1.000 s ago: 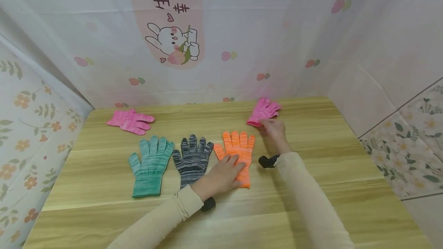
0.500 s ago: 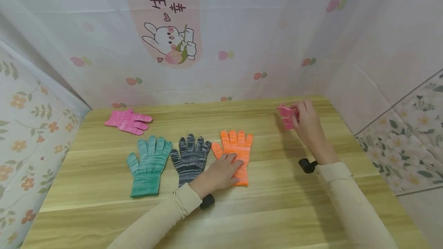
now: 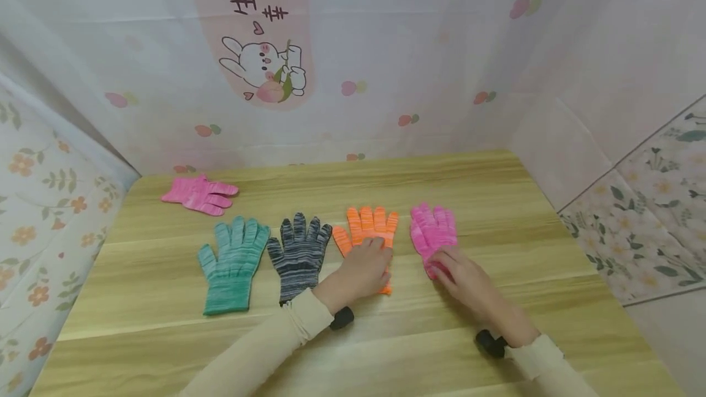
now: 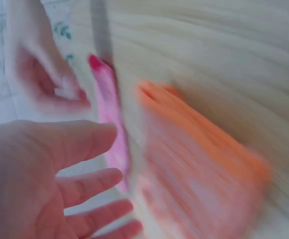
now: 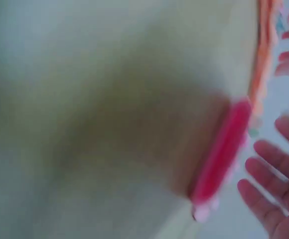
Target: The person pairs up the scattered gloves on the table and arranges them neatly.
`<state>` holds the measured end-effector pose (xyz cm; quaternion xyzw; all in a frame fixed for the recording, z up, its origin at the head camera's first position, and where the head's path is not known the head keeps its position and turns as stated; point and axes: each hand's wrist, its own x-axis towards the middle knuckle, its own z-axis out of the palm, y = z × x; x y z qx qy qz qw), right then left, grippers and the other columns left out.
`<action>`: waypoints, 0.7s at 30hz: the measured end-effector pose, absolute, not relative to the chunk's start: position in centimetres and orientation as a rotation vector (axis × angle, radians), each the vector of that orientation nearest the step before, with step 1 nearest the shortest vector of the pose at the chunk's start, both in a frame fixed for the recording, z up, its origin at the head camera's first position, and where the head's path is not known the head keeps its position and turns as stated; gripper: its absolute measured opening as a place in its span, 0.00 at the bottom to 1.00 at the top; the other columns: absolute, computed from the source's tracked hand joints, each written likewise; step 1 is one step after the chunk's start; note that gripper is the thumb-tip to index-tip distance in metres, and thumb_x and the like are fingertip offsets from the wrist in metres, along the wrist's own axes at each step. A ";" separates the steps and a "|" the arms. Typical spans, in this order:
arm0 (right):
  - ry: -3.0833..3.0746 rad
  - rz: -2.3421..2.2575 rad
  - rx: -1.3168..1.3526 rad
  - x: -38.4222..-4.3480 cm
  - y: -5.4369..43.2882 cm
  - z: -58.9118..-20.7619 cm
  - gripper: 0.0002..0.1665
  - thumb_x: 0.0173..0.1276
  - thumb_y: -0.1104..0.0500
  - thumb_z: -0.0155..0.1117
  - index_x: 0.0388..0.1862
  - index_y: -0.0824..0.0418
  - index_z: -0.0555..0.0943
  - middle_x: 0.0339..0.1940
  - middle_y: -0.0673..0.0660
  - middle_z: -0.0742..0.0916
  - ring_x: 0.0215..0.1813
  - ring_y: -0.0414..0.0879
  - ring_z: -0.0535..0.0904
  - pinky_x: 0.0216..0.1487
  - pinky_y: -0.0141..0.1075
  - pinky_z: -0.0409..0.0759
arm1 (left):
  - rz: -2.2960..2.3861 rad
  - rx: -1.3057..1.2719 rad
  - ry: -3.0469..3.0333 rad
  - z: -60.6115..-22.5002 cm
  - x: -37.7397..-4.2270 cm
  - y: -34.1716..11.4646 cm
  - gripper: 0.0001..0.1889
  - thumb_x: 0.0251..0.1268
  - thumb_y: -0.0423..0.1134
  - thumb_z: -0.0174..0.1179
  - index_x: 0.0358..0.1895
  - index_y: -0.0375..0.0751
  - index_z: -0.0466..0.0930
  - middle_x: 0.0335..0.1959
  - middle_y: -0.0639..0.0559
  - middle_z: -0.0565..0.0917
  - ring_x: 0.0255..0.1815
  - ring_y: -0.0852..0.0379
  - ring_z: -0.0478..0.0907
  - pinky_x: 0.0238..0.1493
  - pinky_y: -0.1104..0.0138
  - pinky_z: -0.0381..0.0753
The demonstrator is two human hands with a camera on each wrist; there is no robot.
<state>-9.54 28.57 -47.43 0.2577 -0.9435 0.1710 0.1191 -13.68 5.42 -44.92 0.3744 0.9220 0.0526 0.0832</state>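
Observation:
Four knitted gloves form a row on the wooden table: teal (image 3: 230, 268), black-and-grey (image 3: 300, 256), orange (image 3: 375, 228) and bright pink (image 3: 434, 231). All four point their fingers toward the back. My left hand (image 3: 361, 268) is over the orange glove, covering part of its palm and cuff; in the left wrist view its fingers (image 4: 92, 186) are extended. At the pink glove's cuff is my right hand (image 3: 469, 280). The right wrist view shows its fingers (image 5: 266, 199) spread and apart from the pink cuff (image 5: 221, 154).
A second pink glove (image 3: 201, 195) lies sideways at the table's back left. Behind the wooden table (image 3: 353, 360) hangs a white curtain (image 3: 419, 48) with a rabbit print. Floral panels stand at both sides. Each wrist carries a small black camera (image 3: 489, 344).
My right hand has carried the pink glove from the back right to beside the orange one, where it lies flat. My left hand has stayed over the orange glove.

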 end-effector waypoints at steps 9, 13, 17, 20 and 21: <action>-3.050 0.515 0.471 -10.6 29.8 -46.7 0.20 0.62 0.65 0.63 0.51 0.75 0.76 0.55 0.72 0.76 0.58 0.65 0.72 0.58 0.54 0.72 | 0.011 1.308 2.738 -45.7 -13.6 12.4 0.24 0.72 0.47 0.45 0.66 0.38 0.66 0.66 0.47 0.68 0.68 0.53 0.64 0.67 0.63 0.64; -3.036 0.554 0.458 -10.3 29.6 -47.3 0.24 0.61 0.62 0.65 0.53 0.75 0.75 0.55 0.70 0.77 0.58 0.64 0.72 0.59 0.55 0.71 | -0.030 1.186 2.818 -46.9 -14.1 13.8 0.26 0.72 0.52 0.42 0.65 0.42 0.65 0.68 0.46 0.66 0.69 0.51 0.62 0.68 0.59 0.63; -3.046 0.600 0.404 -10.2 29.5 -47.6 0.26 0.61 0.61 0.64 0.56 0.73 0.74 0.58 0.72 0.74 0.61 0.66 0.70 0.60 0.57 0.69 | -0.061 1.021 2.833 -47.5 -14.7 14.5 0.27 0.69 0.59 0.42 0.65 0.48 0.64 0.71 0.45 0.61 0.72 0.48 0.57 0.70 0.54 0.57; -3.110 0.662 0.305 -10.1 29.8 -47.5 0.28 0.63 0.60 0.62 0.60 0.72 0.71 0.64 0.75 0.68 0.65 0.70 0.64 0.62 0.61 0.64 | -0.070 0.952 2.797 -47.7 -15.0 14.6 0.33 0.67 0.62 0.42 0.70 0.49 0.58 0.73 0.45 0.55 0.74 0.48 0.52 0.72 0.53 0.52; -3.132 0.683 0.266 -10.1 29.9 -47.5 0.29 0.64 0.60 0.62 0.61 0.71 0.69 0.66 0.76 0.65 0.66 0.71 0.62 0.62 0.62 0.62 | -0.071 0.943 2.788 -47.7 -15.1 14.6 0.34 0.67 0.62 0.42 0.71 0.49 0.55 0.74 0.45 0.54 0.75 0.47 0.50 0.72 0.53 0.51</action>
